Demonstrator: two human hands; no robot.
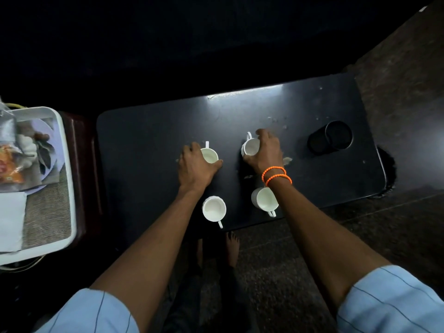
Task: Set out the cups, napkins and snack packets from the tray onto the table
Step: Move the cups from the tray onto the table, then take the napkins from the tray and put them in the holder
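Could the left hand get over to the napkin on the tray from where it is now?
Probably yes, once it lets go. The left hand is wrapped around a cup on the table; the napkin lies uncovered on the tray off to that same side, with nothing standing between them.

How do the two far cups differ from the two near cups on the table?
Each far cup has a hand around it, left hand and right hand; each near cup stands untouched. Far handles point away from the person; near handles point toward them. All four are white, upright and look empty.
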